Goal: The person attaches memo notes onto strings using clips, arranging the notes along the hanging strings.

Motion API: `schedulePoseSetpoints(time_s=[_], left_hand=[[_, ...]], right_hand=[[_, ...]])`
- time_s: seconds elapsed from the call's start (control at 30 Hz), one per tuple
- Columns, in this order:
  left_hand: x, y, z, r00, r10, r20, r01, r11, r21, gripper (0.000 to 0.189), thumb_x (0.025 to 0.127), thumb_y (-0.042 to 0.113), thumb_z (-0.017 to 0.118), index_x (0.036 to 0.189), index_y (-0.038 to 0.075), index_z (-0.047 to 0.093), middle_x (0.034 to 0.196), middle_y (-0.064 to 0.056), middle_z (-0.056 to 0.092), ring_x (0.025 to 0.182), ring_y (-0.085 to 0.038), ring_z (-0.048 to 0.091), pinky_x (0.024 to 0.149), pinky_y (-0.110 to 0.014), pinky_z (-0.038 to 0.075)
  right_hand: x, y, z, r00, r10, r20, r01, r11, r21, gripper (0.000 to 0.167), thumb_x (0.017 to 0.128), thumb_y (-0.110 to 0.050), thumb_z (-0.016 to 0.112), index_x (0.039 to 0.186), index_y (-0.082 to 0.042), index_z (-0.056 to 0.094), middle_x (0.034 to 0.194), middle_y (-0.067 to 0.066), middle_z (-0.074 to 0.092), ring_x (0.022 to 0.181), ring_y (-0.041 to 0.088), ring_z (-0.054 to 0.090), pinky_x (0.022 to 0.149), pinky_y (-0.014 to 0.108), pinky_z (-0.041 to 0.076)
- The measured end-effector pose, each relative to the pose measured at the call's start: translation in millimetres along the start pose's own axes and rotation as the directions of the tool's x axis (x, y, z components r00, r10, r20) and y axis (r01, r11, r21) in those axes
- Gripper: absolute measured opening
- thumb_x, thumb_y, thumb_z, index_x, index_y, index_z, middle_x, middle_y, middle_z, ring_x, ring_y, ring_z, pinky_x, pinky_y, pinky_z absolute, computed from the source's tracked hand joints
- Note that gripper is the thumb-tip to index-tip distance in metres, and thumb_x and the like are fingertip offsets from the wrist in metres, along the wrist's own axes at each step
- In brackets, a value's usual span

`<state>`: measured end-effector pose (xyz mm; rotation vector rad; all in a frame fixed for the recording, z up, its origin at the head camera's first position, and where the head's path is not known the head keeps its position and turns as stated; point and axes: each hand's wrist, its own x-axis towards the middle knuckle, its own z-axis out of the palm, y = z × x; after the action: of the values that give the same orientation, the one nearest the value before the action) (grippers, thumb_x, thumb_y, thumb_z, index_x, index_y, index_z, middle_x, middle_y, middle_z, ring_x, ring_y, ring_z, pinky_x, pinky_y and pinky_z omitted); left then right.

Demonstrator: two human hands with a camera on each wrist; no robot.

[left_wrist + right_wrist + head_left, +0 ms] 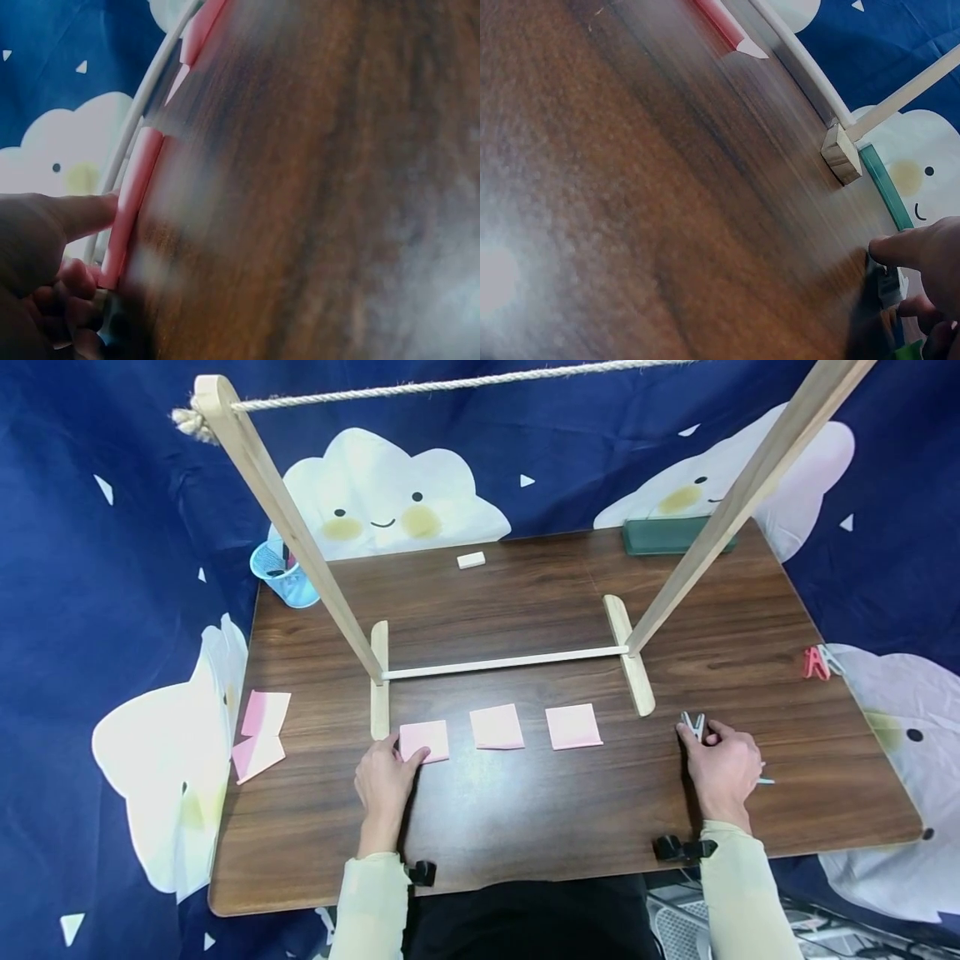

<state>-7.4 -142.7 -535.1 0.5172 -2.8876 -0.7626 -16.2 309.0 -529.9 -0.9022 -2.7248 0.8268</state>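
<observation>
My left hand (384,781) is at the leftmost of three folded pink papers on the wooden table. Its thumb and fingertips grip this pink paper (424,740) at its near and left edges; in the left wrist view the thumb presses its rolled pink edge (133,206). The middle pink paper (497,727) and the right pink paper (573,727) lie beside it in a row. To the right, my right hand (723,772) pinches a pale blue-grey clothespin (697,723) between thumb and fingers, low over the table. Part of another light blue piece (765,781) sticks out beyond that hand.
A wooden frame (637,672) with a rope (450,386) across its top stands behind the papers. More pink-and-white papers (262,714) lie at left. Red and pale clothespins (817,662) sit at the right edge. At the back are a blue basket (296,587), white block (471,560) and green tray (663,537).
</observation>
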Motion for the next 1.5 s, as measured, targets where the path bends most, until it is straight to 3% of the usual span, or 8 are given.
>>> schedulePoseSetpoints(time_s=[0.37,0.57,0.8,1.03,1.2,1.33,1.5], left_hand=[[2.3,-0.4,2.5,0.999,0.025,-0.03,-0.025,1.0,-0.004,0.047,0.075,0.037,0.088,0.11,0.008,0.077,0.064,-0.004,0.058,0.059,-0.027,0.056,0.054,-0.044,0.043],[3.3,0.0,4.1,0.999,0.017,-0.043,-0.018,0.999,-0.028,0.038,0.076,0.033,0.088,0.105,0.01,0.078,0.06,-0.003,0.056,0.057,-0.026,0.054,0.052,-0.041,0.038],[2.3,0.2,6.8,0.996,0.001,-0.087,-0.008,0.997,-0.08,0.034,0.075,0.028,0.089,0.104,0.013,0.08,0.06,-0.003,0.059,0.058,-0.027,0.058,0.053,-0.044,0.042],[-1.0,0.2,9.6,0.986,-0.026,-0.165,-0.002,0.986,-0.169,0.023,0.073,0.023,0.09,0.091,0.014,0.08,0.069,-0.004,0.058,0.06,-0.025,0.053,0.054,-0.039,0.036],[-5.0,1.9,9.0,0.97,-0.024,-0.242,-0.036,0.97,-0.239,0.025,0.069,0.02,0.092,0.087,0.011,0.078,0.087,-0.008,0.064,0.076,-0.033,0.063,0.065,-0.048,0.044],[-4.3,4.0,6.7,0.979,-0.024,-0.202,-0.033,0.961,-0.274,0.025,0.071,0.019,0.091,0.088,0.011,0.075,0.083,-0.005,0.071,0.067,-0.024,0.062,0.06,-0.04,0.043],[-2.9,5.3,6.5,0.992,-0.03,-0.12,-0.016,0.929,-0.369,0.028,0.073,0.015,0.09,0.094,0.008,0.073,0.076,-0.005,0.073,0.057,-0.006,0.047,0.054,-0.024,0.034]], right_hand=[[-0.4,-1.2,3.7,0.999,-0.016,-0.047,0.016,1.0,-0.012,0.042,0.092,-0.034,0.073,0.116,0.0,0.072,0.092,0.019,0.064,0.104,0.042,0.056,0.088,0.058,0.038],[-1.5,-1.7,4.6,0.997,-0.038,-0.069,0.037,0.999,-0.018,0.039,0.092,-0.032,0.073,0.113,0.0,0.073,0.09,0.019,0.065,0.101,0.043,0.058,0.084,0.056,0.038],[-2.6,-1.0,4.6,0.996,-0.054,-0.076,0.053,0.998,-0.016,0.037,0.092,-0.03,0.073,0.111,0.002,0.073,0.091,0.021,0.064,0.099,0.043,0.057,0.079,0.055,0.036],[-2.7,-2.7,4.5,0.996,-0.052,-0.073,0.051,0.999,-0.012,0.037,0.092,-0.031,0.073,0.111,0.001,0.073,0.091,0.02,0.063,0.099,0.043,0.058,0.079,0.055,0.035],[-3.4,-3.2,4.3,0.994,-0.066,-0.082,0.065,0.998,-0.015,0.035,0.092,-0.03,0.073,0.108,0.001,0.073,0.089,0.02,0.063,0.097,0.043,0.058,0.079,0.057,0.036],[-3.8,-3.4,4.0,0.994,-0.073,-0.084,0.072,0.997,-0.016,0.034,0.092,-0.029,0.073,0.107,0.002,0.072,0.09,0.021,0.064,0.098,0.044,0.059,0.081,0.058,0.037],[-3.5,-3.1,4.7,0.993,-0.076,-0.09,0.075,0.997,-0.014,0.034,0.092,-0.029,0.073,0.106,0.002,0.073,0.091,0.022,0.064,0.098,0.044,0.059,0.081,0.057,0.037]])
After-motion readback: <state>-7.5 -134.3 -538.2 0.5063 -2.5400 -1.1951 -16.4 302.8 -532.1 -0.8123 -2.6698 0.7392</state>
